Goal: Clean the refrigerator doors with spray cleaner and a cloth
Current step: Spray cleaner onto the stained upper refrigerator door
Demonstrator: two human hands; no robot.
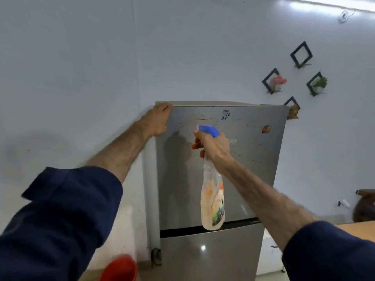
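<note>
A red bucket [118,269] sits low at your left. Your left hand [158,120] curls over the top left corner of the refrigerator's upper door [249,169]. Your right hand [213,144] grips the spray bottle [213,201] by its neck, blue nozzle seemingly facing the door. Diamond wall shelves [301,54] hang rightward.

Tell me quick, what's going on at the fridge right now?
Left hand grips the fridge's top corner. Right hand holds the spray bottle, nozzle toward the upper door. No cloth in view. Nothing in the way.
</note>
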